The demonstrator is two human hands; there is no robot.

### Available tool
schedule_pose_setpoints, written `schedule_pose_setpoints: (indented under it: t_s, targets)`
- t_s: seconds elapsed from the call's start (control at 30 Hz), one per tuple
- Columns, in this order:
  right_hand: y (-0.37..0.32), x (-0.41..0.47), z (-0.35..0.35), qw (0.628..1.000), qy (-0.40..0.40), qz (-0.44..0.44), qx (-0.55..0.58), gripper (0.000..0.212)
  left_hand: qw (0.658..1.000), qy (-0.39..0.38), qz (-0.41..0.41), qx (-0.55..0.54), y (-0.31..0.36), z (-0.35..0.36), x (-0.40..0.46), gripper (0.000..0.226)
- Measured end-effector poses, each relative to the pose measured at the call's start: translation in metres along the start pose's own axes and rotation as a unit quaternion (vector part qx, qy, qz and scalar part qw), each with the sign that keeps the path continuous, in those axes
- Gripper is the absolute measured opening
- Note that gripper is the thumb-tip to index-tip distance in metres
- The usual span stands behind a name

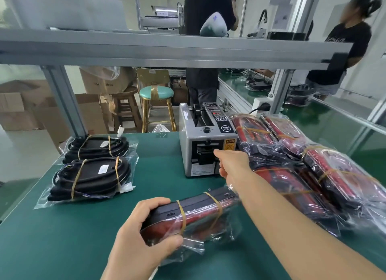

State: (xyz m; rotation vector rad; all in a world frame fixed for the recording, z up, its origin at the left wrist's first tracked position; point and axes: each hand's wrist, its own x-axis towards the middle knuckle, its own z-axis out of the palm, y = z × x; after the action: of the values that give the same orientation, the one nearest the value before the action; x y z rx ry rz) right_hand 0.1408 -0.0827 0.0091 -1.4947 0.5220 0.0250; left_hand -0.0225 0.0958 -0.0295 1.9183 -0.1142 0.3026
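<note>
Bagged pack (196, 215): red-and-black unit in a clear plastic bag, two yellow rubber bands (181, 214) round it. Lies on its side at the near middle of the green table (100, 233), long axis running away to the right

Left hand (144, 233): grips the near end of the pack, fingers curled over the black top edge, thumb pressed on the plastic below. Firm hold, bag crumpled under it

Right hand (231, 164): arm stretched across above the far end of the pack. Forefinger tip at the outlet slot of the tape dispenser (205, 137), thumb just beneath, other fingers curled in. Cannot tell whether anything is pinched between finger and thumb

Tape dispenser: grey box, black knob on top, yellow warning label beside the slot. Stands behind the pack, near the table's far edge

Right of it: heap of red packs (313, 175) in the same bags and bands, overlapping each other

Left side of table: two bagged black cable bundles (92, 179), one behind the other, well apart from the hands

Beyond the table: aluminium rail (167, 49) overhead, teal-topped stool (156, 92), cardboard boxes (25, 106), two people in dark shirts standing at another bench
</note>
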Motion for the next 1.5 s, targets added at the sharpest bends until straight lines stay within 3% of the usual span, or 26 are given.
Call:
schedule_pose_setpoints:
  t_s: [0.13, 0.3, 0.43, 0.57, 0.67, 0.77, 0.87, 0.97, 1.07, 1.23, 1.5]
  targets:
    - [0.000, 0.009, 0.012, 0.998, 0.053, 0.006, 0.042, 0.022, 1.000, 0.023, 0.001, 0.003, -0.002, 0.002, 0.000, 0.070]
    - [-0.002, 0.011, 0.015, 0.997, 0.062, 0.025, 0.047, 0.025, 0.999, 0.044, -0.001, 0.006, -0.004, 0.004, -0.003, 0.073]
    - [-0.006, 0.012, 0.016, 0.998, 0.018, 0.046, 0.045, 0.023, 0.998, 0.063, -0.004, -0.003, -0.004, 0.005, -0.003, 0.073]
    - [-0.005, 0.017, 0.019, 0.993, 0.045, 0.068, 0.083, 0.028, 0.997, 0.076, -0.003, -0.010, -0.005, 0.004, -0.003, 0.072]
    - [-0.004, 0.018, 0.022, 0.997, 0.000, 0.059, 0.043, 0.021, 0.997, 0.081, -0.002, -0.006, -0.006, 0.005, -0.004, 0.072]
    - [-0.010, 0.006, 0.017, 0.994, 0.013, 0.083, 0.074, 0.026, 0.996, 0.086, -0.003, -0.005, -0.004, 0.009, -0.006, 0.071]
    - [-0.027, -0.029, -0.001, 0.995, -0.063, 0.025, 0.068, 0.008, 0.992, 0.122, 0.007, 0.011, 0.003, 0.020, -0.010, 0.058]
    - [-0.026, -0.092, -0.027, 0.977, -0.191, -0.095, 0.004, 0.011, 0.980, 0.195, 0.009, 0.041, 0.011, 0.040, -0.017, 0.052]
    - [-0.006, -0.139, -0.034, 0.949, -0.289, -0.123, -0.022, 0.016, 0.964, 0.249, 0.029, 0.085, 0.016, 0.057, -0.022, 0.046]
    - [0.021, -0.138, -0.038, 0.952, -0.265, -0.133, -0.070, 0.014, 0.953, 0.295, -0.014, 0.063, 0.015, 0.067, -0.029, 0.054]
    - [0.036, -0.140, -0.035, 0.950, -0.172, -0.216, -0.146, 0.006, 0.958, 0.275, 0.046, 0.061, 0.013, 0.063, -0.028, 0.053]
